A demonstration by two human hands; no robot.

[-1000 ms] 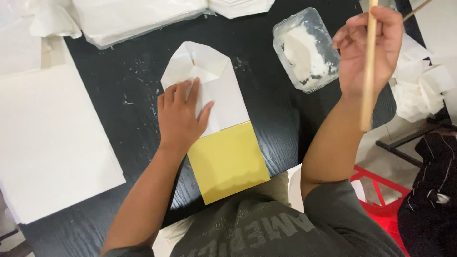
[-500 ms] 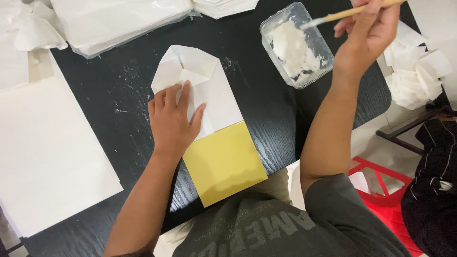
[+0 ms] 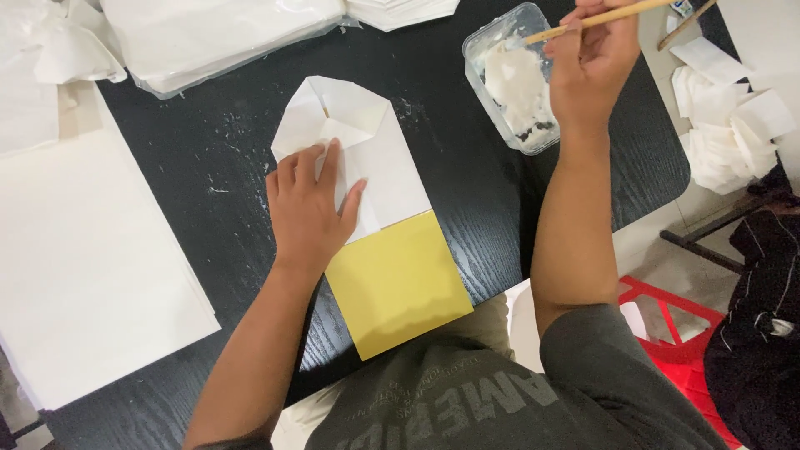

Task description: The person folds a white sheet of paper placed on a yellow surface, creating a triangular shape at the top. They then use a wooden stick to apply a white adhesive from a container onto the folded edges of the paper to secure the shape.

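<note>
My left hand (image 3: 308, 204) lies flat, fingers apart, on a folded white paper (image 3: 379, 158) with a pointed top on the black table (image 3: 467, 208). A yellow sheet (image 3: 398, 283) sticks out from under the white paper toward me. My right hand (image 3: 593, 58) grips a thin wooden stick (image 3: 583, 18) whose tip reaches over a clear plastic tub (image 3: 508, 79) of white paste at the table's far right.
A large white sheet (image 3: 83, 258) covers the table's left side. Stacks of white paper in plastic (image 3: 217, 37) lie along the far edge. Loose white paper pieces (image 3: 729, 117) sit off to the right. A red stool (image 3: 675, 325) stands by my right side.
My right hand has swung the stick from upright to nearly level and brought its tip down over the paste tub. My left hand has stayed pressed on the white paper.
</note>
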